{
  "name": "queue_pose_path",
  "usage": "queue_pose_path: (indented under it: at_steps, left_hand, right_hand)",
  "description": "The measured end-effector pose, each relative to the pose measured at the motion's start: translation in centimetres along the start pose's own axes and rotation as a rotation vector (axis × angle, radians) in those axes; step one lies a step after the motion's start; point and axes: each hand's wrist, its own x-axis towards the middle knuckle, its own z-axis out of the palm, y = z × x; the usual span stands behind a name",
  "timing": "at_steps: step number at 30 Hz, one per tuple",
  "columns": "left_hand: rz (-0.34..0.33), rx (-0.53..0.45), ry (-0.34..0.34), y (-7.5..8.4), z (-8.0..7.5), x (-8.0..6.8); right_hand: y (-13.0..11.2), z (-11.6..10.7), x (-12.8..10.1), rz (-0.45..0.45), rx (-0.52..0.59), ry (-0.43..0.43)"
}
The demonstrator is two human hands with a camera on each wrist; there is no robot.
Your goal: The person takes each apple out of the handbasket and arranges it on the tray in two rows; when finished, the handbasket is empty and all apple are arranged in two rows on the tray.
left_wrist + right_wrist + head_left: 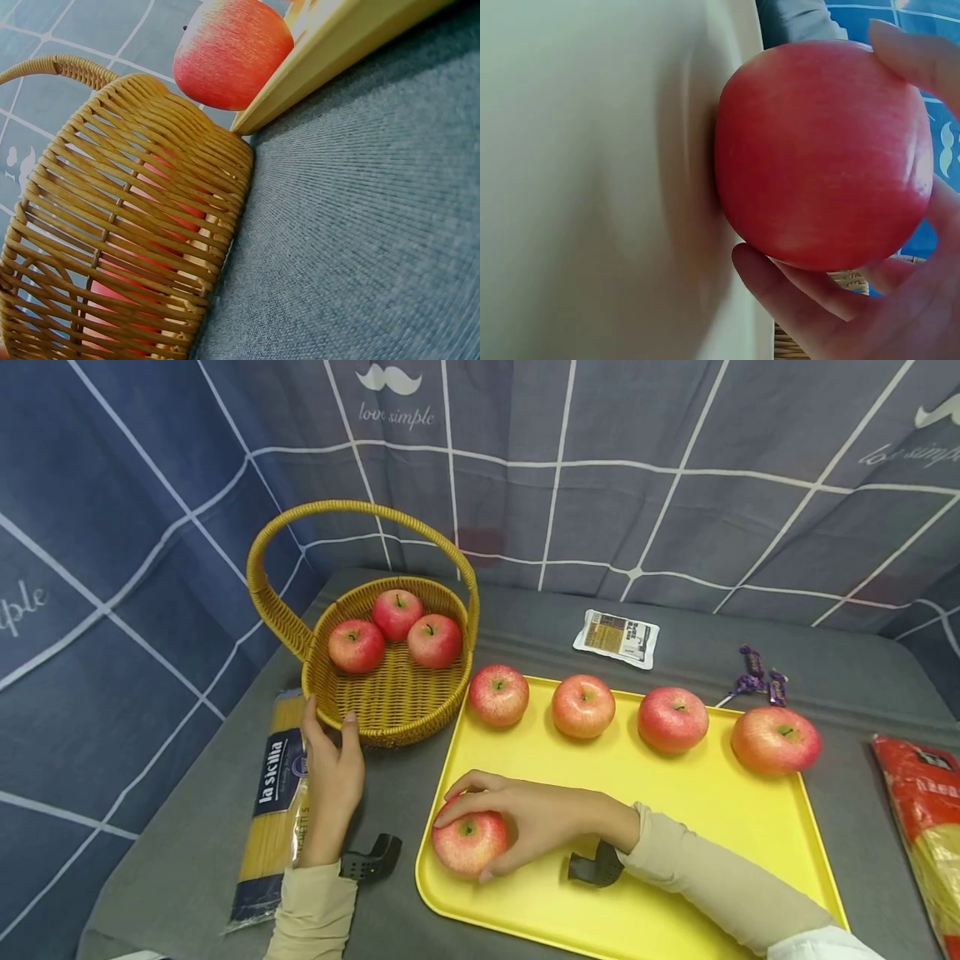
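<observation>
My left hand (333,781) grips the near-left rim of a woven basket (390,732), its thumb laid over the edge. Inside the basket are three red apples (356,646), also showing through the weave in the left wrist view. Over the near-left corner of a yellow tray (600,893), my right hand (528,818) holds a red apple (821,157) with thumb and fingers spread round its sides. In the right wrist view that apple sits close against the tray surface. Several more apples (672,719) line the tray's far edge.
The basket's tall handle (360,506) arches above it. A spaghetti pack (273,793) lies left, partly under my left forearm. Behind the tray are a white packet (617,638) and purple-wrapped candies (750,683). A red bag (922,810) lies right; a checked curtain (510,410) hangs behind.
</observation>
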Motion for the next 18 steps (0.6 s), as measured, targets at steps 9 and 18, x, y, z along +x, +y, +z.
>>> queue_pose_path:
  at_steps: [9,18]
  left_hand:
    - [-0.001,-0.002,-0.006,-0.2,0.0,0.0]
    - [-0.010,-0.001,-0.011,-0.1,0.0,0.0]
  right_hand:
    - [0.1,0.1,-0.6,-0.016,-0.037,-0.037]
    - [0.7,-3.5,-0.5,0.144,0.201,-0.096]
